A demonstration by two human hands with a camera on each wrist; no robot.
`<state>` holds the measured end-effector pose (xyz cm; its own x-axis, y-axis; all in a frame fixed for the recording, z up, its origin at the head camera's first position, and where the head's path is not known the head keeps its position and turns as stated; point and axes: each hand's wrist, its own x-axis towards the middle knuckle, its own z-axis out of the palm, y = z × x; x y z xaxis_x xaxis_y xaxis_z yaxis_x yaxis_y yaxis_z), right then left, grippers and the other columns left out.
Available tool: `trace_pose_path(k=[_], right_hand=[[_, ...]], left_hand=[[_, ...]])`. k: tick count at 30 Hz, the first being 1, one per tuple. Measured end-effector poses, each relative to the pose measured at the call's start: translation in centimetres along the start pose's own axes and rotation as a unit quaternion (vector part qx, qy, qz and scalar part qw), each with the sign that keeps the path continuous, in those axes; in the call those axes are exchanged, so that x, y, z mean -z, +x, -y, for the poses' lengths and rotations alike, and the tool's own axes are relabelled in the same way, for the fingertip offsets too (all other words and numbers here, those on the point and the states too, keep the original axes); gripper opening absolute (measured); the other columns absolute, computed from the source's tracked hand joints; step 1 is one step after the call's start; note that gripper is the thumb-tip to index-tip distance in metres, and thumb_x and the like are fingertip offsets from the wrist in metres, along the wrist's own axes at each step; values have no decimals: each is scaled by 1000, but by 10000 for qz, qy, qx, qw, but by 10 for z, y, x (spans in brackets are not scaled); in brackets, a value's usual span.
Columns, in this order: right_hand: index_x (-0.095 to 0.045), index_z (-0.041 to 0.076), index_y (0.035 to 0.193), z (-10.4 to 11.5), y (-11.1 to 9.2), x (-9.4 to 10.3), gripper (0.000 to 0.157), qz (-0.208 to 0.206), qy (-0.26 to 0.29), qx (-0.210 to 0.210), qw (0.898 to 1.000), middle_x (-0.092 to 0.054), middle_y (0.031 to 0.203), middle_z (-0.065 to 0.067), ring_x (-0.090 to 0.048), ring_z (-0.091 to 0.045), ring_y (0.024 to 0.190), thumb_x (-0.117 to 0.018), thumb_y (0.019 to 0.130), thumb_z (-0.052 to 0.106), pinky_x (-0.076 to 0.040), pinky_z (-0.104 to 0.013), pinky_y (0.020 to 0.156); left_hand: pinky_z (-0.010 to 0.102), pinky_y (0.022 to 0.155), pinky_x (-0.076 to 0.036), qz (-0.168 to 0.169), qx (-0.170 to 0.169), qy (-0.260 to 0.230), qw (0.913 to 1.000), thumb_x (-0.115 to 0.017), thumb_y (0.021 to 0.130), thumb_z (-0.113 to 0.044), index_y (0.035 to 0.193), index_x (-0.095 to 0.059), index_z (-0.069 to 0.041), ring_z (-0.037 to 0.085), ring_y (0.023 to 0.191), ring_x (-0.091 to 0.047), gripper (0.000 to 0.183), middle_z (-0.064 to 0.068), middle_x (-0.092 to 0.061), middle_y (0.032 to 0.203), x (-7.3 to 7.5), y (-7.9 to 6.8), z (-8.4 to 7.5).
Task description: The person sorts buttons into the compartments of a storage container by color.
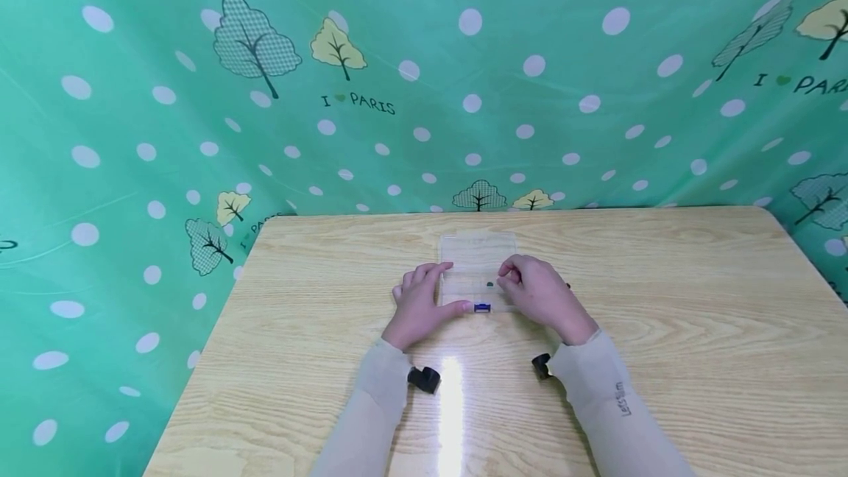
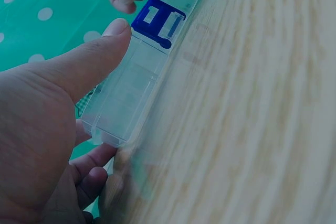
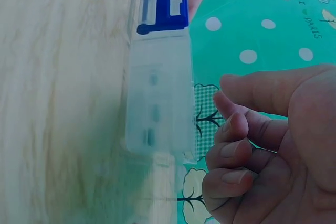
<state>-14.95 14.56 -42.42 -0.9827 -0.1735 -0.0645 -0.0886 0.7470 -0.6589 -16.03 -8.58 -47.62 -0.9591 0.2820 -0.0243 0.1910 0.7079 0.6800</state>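
Note:
A clear plastic compartment box [image 1: 467,250] lies on the table, a blue latch [image 1: 482,308] at its front. My left hand [image 1: 424,308] holds the box at its left front corner. Its thumb [image 2: 107,40] presses by the latch, while the other fingers lie around the left end. Over the right part of the box is my right hand [image 1: 538,289], fingers curled, thumb and forefinger tips together. Nothing shows between them. A small dark green piece [image 1: 489,284] is seen in the box. Several dark shapes [image 3: 149,137] show dimly through the box's front wall.
A small red thing [image 1: 568,285] is partly hidden behind the right hand. The wood-grain table [image 1: 318,330] extends to both sides. Behind it hangs a green dotted cloth [image 1: 437,94]. A black wrist mount [image 1: 424,379] sits below each forearm.

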Motion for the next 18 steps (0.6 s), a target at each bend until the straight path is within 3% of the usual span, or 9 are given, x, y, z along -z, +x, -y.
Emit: trace_pose_path(k=[18], right_hand=[[-65,5,103,-12,-8,9,11,-163,200,189,9995,-52,78,-4,-45,-18,64,-62,98,14,-40,-34,61]], left_hand=[[46,98,-23,65,132,68,9999,-75,76,-67,153,-41,-28,26,131,-33,93,4,-38,153,0,1,-3]])
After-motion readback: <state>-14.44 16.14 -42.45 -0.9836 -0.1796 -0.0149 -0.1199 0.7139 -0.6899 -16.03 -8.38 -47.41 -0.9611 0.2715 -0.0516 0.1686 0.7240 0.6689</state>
